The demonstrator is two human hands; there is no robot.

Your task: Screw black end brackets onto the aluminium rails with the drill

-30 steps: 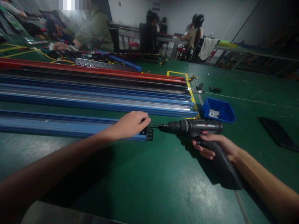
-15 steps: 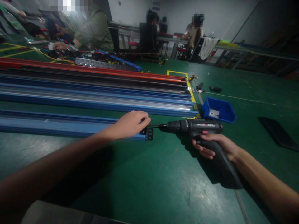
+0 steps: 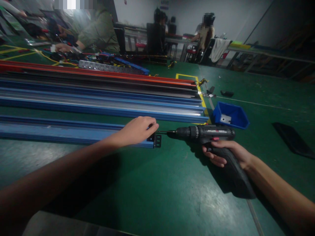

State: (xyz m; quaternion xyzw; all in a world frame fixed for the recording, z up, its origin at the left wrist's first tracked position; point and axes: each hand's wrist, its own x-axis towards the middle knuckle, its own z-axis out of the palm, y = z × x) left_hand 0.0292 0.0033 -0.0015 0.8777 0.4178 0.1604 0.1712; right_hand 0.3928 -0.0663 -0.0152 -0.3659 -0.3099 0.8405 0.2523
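Note:
A black cordless drill [image 3: 209, 133] lies level in my right hand [image 3: 228, 154], whose fingers are wrapped round its handle. Its long thin bit [image 3: 164, 132] points left and reaches the end of a blue metal profile [image 3: 73, 131]. Over that end rests my left hand [image 3: 137, 131], fingers curled down on the profile; what they pinch, if anything, is hidden. A small black slotted bracket [image 3: 157, 141] sticks out from the profile's end, just below the bit.
Beyond lie several long rails, blue [image 3: 147, 109] and red [image 3: 123, 74], side by side. A blue bin [image 3: 240, 116] with a metal plate [image 3: 225, 118] stands right of them. A dark flat object [image 3: 292, 139] lies farther right. A person in a green sleeve [image 3: 98, 34] handles wires at the back left.

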